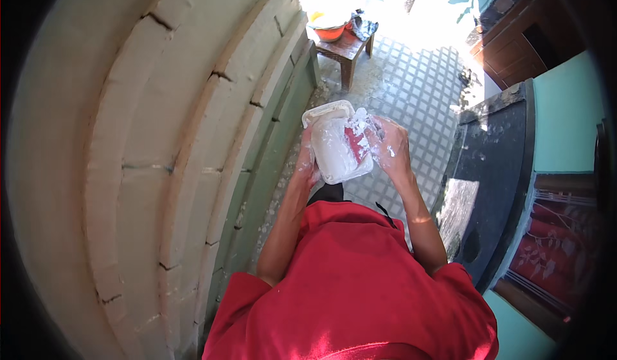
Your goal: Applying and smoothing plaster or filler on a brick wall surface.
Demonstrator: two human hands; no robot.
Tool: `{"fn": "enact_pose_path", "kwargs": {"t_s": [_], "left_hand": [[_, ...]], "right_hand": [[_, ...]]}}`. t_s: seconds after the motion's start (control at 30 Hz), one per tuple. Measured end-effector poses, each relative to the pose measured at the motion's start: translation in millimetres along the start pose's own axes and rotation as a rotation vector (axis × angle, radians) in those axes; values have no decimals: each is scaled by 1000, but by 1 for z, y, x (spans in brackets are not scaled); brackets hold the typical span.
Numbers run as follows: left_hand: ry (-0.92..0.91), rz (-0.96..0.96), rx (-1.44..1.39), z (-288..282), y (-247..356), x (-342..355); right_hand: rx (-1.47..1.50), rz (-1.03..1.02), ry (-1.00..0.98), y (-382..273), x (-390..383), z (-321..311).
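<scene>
A translucent white rectangular plastic container [331, 158], smeared inside with white paste, is held out at the middle of the view. My left hand [305, 151] grips its left side, fingers partly hidden by it. My right hand [391, 143], spattered with white, is closed at the right side on a flat red piece [354, 143], apparently a scraper, caked with white paste and lying over the container's right half. How much that hand also touches the container I cannot tell.
A stepped, cracked wall [148, 199] rises on my left. Ahead, a wooden bench [347, 64] carries an orange bowl [328, 32] and crumpled dark material on the patterned tile floor [424, 103]. On my right are a dark ledge [482, 154], a turquoise wall [562, 122] and a red-curtained window [553, 251].
</scene>
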State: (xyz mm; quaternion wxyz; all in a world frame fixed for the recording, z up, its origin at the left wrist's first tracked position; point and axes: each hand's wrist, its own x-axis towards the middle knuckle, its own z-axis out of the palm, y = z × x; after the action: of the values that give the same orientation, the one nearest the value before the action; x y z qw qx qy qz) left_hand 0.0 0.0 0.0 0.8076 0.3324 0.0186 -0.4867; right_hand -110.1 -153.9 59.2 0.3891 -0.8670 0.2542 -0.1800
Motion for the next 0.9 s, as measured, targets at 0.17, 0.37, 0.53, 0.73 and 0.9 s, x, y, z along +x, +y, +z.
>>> {"fn": "enact_pose_path", "kwargs": {"t_s": [0.17, 0.37, 0.53, 0.73, 0.9], "left_hand": [[-164, 44, 55, 51, 18, 161], [-104, -127, 72, 69, 47, 206], [-52, -148, 1, 59, 52, 282], [8, -119, -63, 72, 52, 382], [103, -15, -4, 104, 60, 459]], "right_hand": [[-102, -161, 234, 64, 123, -25], [85, 7, 321, 82, 150, -39], [179, 148, 305, 123, 223, -49], [234, 82, 190, 173, 333, -55], [305, 82, 3, 199, 427, -70]]}}
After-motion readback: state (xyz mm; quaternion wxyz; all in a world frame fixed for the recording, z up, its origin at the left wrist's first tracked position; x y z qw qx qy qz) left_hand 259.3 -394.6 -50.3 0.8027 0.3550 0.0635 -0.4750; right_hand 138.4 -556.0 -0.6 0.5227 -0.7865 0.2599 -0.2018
